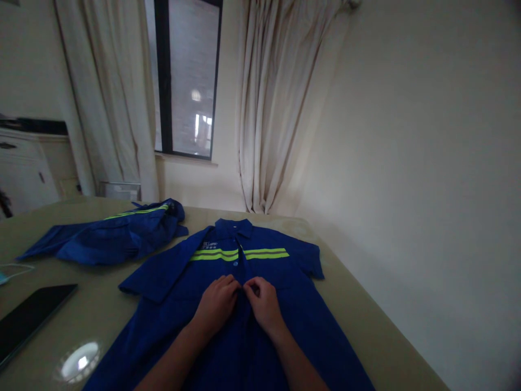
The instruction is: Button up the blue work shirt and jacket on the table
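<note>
A blue short-sleeved work shirt (280, 304) with yellow-green reflective stripes lies flat, front up, on the beige table (366, 320). Its collar points away from me. My left hand (217, 304) and my right hand (264, 303) rest side by side on the shirt's button placket at chest height. Both hands have their fingers curled and pinched on the placket fabric. What sits between the fingertips is too small to make out.
A second blue garment (109, 236) with a yellow-green stripe lies crumpled at the table's far left. A dark tablet (28, 317) sits near the left edge, a face mask (8, 271) behind it. A wall runs along the right, a curtained window behind.
</note>
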{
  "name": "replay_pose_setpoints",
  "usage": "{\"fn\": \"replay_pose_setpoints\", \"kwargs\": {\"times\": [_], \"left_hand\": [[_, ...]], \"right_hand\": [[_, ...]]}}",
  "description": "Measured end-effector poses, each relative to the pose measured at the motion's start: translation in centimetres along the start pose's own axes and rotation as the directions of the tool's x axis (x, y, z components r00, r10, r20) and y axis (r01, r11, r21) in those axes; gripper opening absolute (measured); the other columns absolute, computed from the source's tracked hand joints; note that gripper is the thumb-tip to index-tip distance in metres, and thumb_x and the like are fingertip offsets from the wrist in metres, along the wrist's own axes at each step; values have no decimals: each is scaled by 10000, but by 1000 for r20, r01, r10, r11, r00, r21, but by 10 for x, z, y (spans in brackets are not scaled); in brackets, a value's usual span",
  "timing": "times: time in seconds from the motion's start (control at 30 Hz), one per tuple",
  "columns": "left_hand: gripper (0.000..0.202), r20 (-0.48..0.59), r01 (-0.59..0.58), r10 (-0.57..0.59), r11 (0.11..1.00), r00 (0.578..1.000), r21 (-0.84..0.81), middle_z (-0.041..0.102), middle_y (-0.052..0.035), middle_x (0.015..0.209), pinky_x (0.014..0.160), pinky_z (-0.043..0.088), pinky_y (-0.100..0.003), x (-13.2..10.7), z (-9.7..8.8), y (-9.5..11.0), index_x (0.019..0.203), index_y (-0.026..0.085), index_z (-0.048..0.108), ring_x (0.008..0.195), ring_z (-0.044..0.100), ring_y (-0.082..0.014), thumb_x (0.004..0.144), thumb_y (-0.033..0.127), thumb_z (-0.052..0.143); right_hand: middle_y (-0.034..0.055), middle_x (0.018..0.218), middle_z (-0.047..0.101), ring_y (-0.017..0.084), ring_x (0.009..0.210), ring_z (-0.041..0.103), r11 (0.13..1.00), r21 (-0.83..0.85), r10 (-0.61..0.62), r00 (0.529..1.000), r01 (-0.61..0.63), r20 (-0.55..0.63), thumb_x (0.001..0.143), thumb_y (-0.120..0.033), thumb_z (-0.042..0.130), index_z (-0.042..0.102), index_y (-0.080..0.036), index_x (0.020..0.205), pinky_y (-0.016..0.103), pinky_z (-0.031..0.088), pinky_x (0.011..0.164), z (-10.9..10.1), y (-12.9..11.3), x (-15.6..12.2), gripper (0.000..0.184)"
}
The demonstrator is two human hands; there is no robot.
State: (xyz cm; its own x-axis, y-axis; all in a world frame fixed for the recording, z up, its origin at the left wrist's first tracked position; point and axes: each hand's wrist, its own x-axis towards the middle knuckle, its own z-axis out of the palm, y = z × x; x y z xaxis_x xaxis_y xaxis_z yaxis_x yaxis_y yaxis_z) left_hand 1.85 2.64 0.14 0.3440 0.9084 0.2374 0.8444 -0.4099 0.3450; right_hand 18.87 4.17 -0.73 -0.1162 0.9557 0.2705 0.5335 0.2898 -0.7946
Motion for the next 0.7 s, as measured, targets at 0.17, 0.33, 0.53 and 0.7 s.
{"fn": "replay_pose_setpoints", "kwargs": {"times": [0.17, 0.33, 0.53, 0.7], "left_hand": [[257, -6, -18, 17, 993, 1000, -116, 681, -38, 1056, 1007, 404, -378, -2, -2, -9, 1014, 260, 705, 1056, 611, -229, 906, 130, 511], [216, -6, 7, -8, 984, 1000, -176, 686, -27, 1005, 922, 418, -353, -3, -4, -9, 964, 246, 676, 993, 594, -220, 885, 126, 515], [151, -30, 56, -62, 987, 998, -153, 672, -22, 954, 829, 411, -336, -3, -5, -6, 933, 231, 644, 936, 588, -216, 865, 138, 546], [92, -34, 121, -127, 983, 991, -140, 667, -18, 925, 824, 405, -339, -2, -2, -4, 872, 226, 661, 909, 604, -214, 874, 180, 581]], "right_hand": [[8, 807, 659, 155, 692, 605, 998, -62, -21, 999, 23, 34, 826, -143, 652, 755, -206, 871, 249, 430, 660, -5, -3, -3, 129], [1, 848, 635, 145, 721, 606, 994, -98, -33, 996, 41, 88, 801, -99, 667, 775, -227, 896, 242, 436, 690, -7, -6, -3, 192], [11, 961, 645, 172, 864, 644, 979, -201, -14, 992, 38, 124, 844, -141, 649, 737, -245, 920, 253, 443, 758, -9, -12, -6, 156], [14, 1009, 644, 183, 940, 649, 970, -240, -18, 995, 42, 102, 891, -142, 586, 692, -249, 945, 273, 443, 824, -8, -13, -9, 160]]}}
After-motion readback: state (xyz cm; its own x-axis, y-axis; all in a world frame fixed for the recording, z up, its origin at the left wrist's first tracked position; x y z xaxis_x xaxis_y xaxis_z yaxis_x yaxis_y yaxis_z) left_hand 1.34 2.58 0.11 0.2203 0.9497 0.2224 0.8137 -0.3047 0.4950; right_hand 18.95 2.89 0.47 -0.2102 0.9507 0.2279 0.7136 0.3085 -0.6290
